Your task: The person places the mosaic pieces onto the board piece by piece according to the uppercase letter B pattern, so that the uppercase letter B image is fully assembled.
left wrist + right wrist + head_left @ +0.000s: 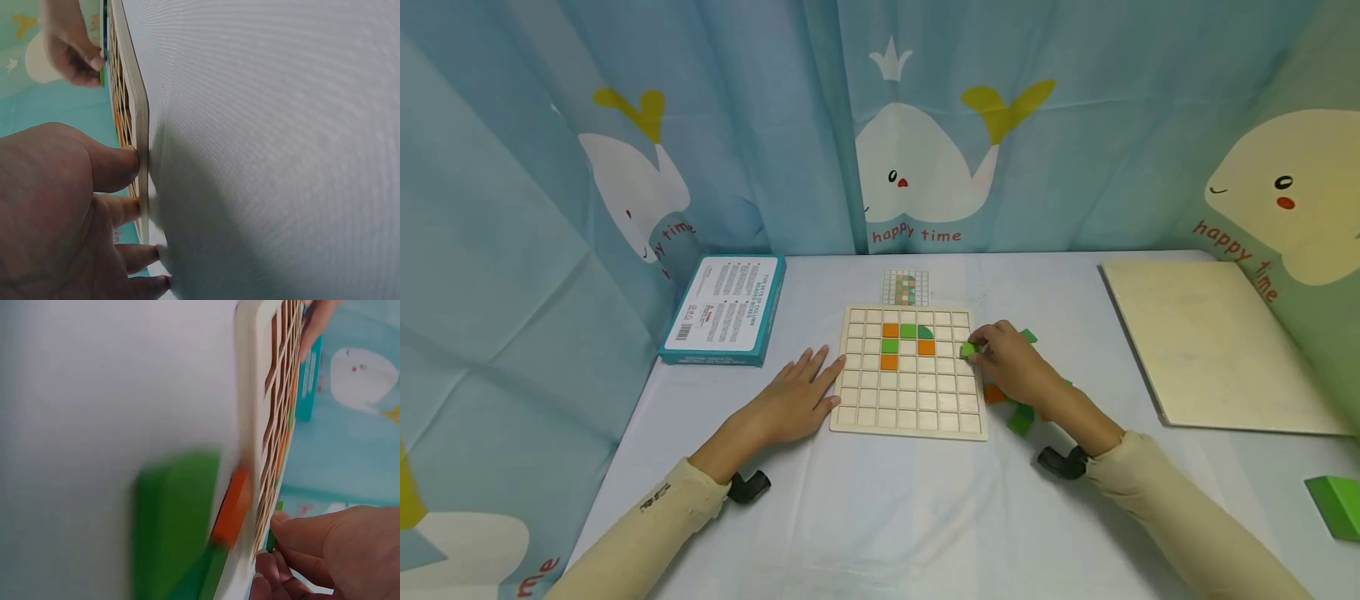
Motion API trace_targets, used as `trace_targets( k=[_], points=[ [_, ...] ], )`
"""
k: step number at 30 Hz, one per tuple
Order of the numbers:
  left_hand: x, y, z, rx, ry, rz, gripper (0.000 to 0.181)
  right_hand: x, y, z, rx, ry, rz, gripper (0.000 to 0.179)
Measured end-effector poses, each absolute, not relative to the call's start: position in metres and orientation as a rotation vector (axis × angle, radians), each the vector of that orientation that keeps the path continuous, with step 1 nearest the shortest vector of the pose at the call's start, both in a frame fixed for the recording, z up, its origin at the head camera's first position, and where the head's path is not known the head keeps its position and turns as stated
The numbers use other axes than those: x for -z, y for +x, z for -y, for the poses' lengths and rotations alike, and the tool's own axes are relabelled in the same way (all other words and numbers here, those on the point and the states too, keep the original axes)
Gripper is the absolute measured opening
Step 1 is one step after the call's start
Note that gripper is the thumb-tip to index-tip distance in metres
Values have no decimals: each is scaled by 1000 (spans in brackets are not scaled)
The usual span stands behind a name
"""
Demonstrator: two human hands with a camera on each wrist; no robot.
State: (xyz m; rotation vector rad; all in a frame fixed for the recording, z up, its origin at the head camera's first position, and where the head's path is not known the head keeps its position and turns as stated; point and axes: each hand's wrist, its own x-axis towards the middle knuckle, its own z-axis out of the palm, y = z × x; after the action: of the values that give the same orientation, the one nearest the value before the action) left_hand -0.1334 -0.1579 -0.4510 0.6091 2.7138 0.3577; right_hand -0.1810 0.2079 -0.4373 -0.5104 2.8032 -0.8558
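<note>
A square wooden grid board (907,402) lies mid-table. Three orange squares (889,362), two light green squares (908,331) and a dark green rounded tile (925,332) sit in its upper cells. My left hand (797,400) rests on the table with fingers spread, its thumb and a finger touching the board's left edge. At the board's right edge my right hand (1011,362) pinches a small green tile (968,350) between thumb and fingers. Under and beside that hand lie loose green tiles (1020,419) and orange tiles (994,393), partly hidden by the wrist.
Behind the board lies a small printed pattern card (906,287). A teal and white box (722,308) stands at the back left. To the right are a large pale wooden panel (1217,342) and a green block (1335,504). A whale-print curtain (805,167) surrounds the table.
</note>
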Motion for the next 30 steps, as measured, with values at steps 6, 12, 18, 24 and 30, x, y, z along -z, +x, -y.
trace_targets(
  k=[6, 12, 18, 24, 30],
  points=[
    [452, -134, 158, -345, 615, -2719, 66, 439, -180, -173, 859, -638, -2764, 29],
    [450, -133, 157, -342, 609, -2719, 66, 441, -179, -148, 868, -750, -2755, 23],
    [449, -133, 156, -348, 601, -2711, 66, 443, -178, -133, 844, -833, -2774, 13],
    [449, -133, 156, -351, 613, -2711, 67, 444, -174, -129, 806, -920, -2832, 13],
    [452, -133, 158, -369, 606, -2716, 67, 443, -173, -132, 774, -987, -2875, 13]
  ],
)
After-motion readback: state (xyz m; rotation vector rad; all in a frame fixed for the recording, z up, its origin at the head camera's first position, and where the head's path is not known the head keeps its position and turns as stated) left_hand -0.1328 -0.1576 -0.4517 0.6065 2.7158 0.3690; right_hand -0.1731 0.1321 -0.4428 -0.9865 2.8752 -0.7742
